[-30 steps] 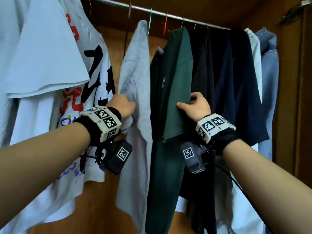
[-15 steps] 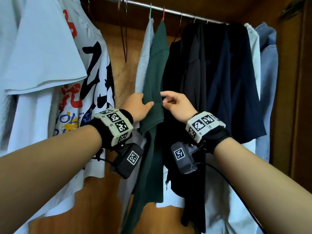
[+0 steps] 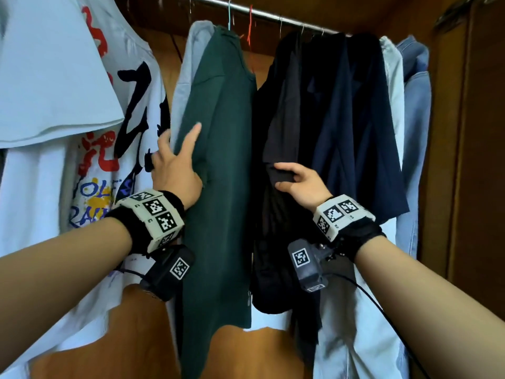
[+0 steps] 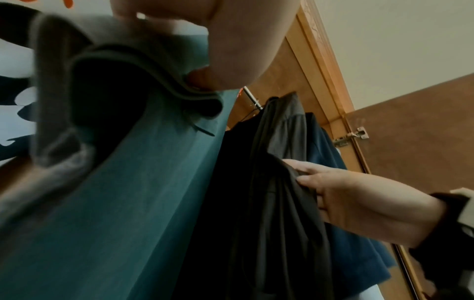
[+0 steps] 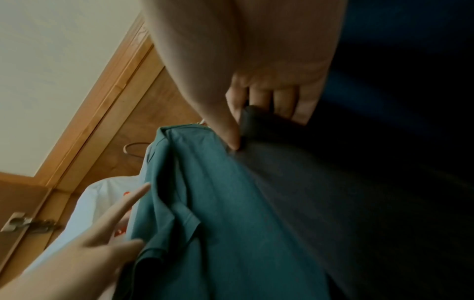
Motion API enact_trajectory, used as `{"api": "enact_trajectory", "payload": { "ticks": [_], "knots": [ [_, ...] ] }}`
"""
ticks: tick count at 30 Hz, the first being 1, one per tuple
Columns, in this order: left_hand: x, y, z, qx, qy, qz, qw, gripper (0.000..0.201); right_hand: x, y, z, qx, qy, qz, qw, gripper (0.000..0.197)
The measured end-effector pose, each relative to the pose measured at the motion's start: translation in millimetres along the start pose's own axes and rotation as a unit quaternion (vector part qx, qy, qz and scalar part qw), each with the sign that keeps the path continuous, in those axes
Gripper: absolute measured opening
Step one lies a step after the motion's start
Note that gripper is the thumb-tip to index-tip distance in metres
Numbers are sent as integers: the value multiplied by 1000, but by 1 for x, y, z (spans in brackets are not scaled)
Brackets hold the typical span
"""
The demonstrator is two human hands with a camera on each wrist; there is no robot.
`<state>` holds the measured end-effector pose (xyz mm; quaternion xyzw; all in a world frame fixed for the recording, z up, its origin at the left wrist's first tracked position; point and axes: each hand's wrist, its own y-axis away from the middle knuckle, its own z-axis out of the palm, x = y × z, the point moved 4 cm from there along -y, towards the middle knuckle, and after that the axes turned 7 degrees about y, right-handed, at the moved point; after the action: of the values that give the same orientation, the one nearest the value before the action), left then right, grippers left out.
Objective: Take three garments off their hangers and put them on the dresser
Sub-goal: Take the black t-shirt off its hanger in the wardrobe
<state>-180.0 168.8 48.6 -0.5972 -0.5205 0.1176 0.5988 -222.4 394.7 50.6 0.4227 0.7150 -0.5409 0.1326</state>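
Wooden wardrobe (image 3: 483, 160): left hand (image 3: 175, 165) flat on green shirt (image 3: 221, 187), right hand (image 3: 303, 184) pinching black garment (image 3: 278, 127).

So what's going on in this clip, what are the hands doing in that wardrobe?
A person stands at an open wardrobe, parting clothes on the rail. The left hand presses with straight fingers against the edge of the dark green shirt, pushing it and the grey shirt aside. The right hand pinches a fold of the black garment. Everything visible hangs on hangers; no dresser is in view.
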Motion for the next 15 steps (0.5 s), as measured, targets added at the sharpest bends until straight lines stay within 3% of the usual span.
{"api": "enact_trajectory", "payload": {
  "ticks": [3,7,10,15],
  "knots": [
    [16,5,7,5,-64,44,997,73,0,8,13,-65,14,-32,997,36],
    [32,3,16,-34,-59,38,997,57,20,-6,-6,35,120,54,991,35],
    [40,-3,21,-49,-49,14,998,50,29,-12,-22,37,126,103,986,40],
    [59,-19,29,-35,-52,26,998,44,9,-19,-43,85,108,15,990,21]
  ]
}}
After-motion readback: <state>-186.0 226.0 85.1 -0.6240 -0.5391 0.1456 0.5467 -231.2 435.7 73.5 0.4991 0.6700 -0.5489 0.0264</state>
